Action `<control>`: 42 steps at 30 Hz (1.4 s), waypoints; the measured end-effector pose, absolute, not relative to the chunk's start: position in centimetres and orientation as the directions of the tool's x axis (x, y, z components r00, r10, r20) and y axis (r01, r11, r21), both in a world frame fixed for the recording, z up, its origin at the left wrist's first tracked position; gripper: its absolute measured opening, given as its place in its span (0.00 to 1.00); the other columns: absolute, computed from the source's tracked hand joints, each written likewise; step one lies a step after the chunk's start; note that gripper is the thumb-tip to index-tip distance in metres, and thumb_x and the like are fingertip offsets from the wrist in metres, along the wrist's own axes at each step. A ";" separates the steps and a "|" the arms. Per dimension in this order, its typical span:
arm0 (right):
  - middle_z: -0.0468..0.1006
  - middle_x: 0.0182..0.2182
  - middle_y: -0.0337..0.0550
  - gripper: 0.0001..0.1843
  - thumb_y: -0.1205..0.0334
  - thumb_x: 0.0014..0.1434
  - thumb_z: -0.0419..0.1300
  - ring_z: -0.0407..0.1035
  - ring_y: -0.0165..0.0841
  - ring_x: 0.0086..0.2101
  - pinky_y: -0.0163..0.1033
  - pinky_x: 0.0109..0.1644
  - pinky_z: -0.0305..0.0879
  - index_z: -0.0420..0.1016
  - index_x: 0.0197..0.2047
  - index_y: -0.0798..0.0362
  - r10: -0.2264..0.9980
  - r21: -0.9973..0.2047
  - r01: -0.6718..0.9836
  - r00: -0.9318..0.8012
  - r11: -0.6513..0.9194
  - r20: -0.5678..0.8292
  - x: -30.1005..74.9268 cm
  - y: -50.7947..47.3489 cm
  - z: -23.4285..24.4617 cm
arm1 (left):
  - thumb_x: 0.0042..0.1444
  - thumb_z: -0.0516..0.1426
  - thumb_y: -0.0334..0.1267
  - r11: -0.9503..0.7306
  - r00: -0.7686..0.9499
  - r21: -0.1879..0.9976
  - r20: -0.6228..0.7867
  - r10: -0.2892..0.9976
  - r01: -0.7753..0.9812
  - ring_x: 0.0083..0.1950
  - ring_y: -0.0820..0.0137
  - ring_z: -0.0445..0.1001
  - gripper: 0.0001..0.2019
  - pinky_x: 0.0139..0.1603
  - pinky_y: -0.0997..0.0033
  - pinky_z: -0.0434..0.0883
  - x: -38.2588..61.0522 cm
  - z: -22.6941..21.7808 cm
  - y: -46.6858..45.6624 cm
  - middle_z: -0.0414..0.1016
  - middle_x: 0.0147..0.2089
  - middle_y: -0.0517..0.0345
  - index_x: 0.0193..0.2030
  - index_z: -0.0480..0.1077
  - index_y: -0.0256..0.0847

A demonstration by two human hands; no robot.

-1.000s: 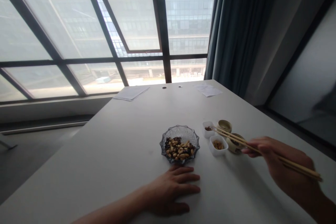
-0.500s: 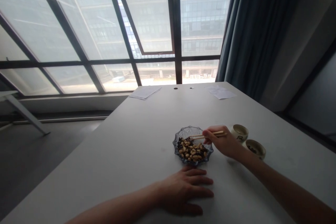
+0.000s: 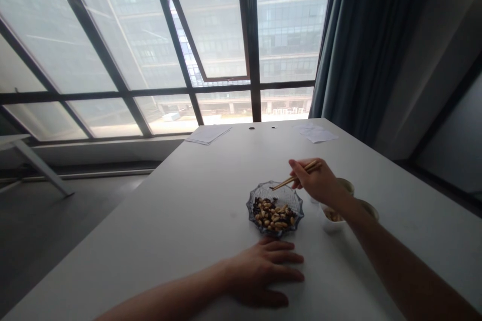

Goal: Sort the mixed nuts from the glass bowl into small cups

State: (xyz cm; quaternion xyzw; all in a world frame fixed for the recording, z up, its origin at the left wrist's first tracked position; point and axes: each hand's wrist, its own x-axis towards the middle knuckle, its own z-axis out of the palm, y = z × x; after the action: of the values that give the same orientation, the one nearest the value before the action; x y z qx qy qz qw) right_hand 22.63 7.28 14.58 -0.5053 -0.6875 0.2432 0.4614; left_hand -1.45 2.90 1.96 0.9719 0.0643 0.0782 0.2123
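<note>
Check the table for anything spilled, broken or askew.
Nothing visible looks spilled or broken: the nuts lie inside the bowl, and the right hand holds the chopsticks. Only the papers on the far right of the table look untidy, their sheets lying at uneven angles. The cups are partly hidden.

No readable text, label or number in your view. Papers (image 3: 208, 135) on your table (image 3: 203, 195): any print too small to read.

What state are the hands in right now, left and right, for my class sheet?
Left hand: open, holding nothing, beside the glass bowl.
Right hand: closed around chopsticks.
</note>
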 end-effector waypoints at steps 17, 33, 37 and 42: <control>0.82 0.22 0.53 0.25 0.41 0.62 0.67 0.80 0.42 0.21 0.38 0.21 0.78 0.78 0.27 0.55 0.906 -0.843 0.524 0.287 0.123 0.311 33.1 5.9 19.4 | 0.66 0.59 0.52 -0.893 0.985 0.434 0.064 0.160 0.117 0.76 0.49 0.58 0.29 0.75 0.49 0.58 -1.2 3.0 3.0 0.62 0.75 0.53 0.71 0.64 0.50; 0.83 0.25 0.48 0.24 0.42 0.66 0.62 0.80 0.38 0.26 0.36 0.27 0.75 0.80 0.30 0.55 0.922 -0.792 0.472 -0.193 0.388 0.336 25.8 6.6 17.8 | 0.66 0.58 0.54 -0.898 0.985 0.426 0.074 0.159 0.113 0.76 0.51 0.57 0.29 0.75 0.51 0.57 -1.3 2.7 2.9 0.61 0.75 0.55 0.71 0.63 0.50; 0.79 0.20 0.45 0.25 0.44 0.65 0.63 0.80 0.38 0.25 0.36 0.27 0.72 0.71 0.23 0.54 0.920 -0.814 0.438 -0.264 0.382 0.290 22.9 7.6 15.5 | 0.67 0.58 0.54 -0.904 0.985 0.414 0.076 0.153 0.108 0.77 0.52 0.56 0.29 0.75 0.52 0.56 -1.3 2.6 2.9 0.60 0.76 0.57 0.71 0.64 0.49; 0.77 0.19 0.44 0.25 0.44 0.64 0.63 0.80 0.39 0.25 0.35 0.26 0.71 0.68 0.23 0.53 0.940 -0.873 0.375 -0.254 0.312 0.227 21.6 8.6 13.5 | 0.67 0.57 0.55 -0.907 0.983 0.409 0.092 0.156 0.106 0.76 0.52 0.57 0.28 0.75 0.52 0.56 -1.3 2.5 2.9 0.62 0.75 0.56 0.70 0.64 0.49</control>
State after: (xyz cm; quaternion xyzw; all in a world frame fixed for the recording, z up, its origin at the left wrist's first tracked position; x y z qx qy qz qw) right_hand 21.59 8.56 13.50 -0.4654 -0.7067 0.3570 0.3956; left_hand -1.32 2.88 2.49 0.9744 0.0672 0.0614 0.2054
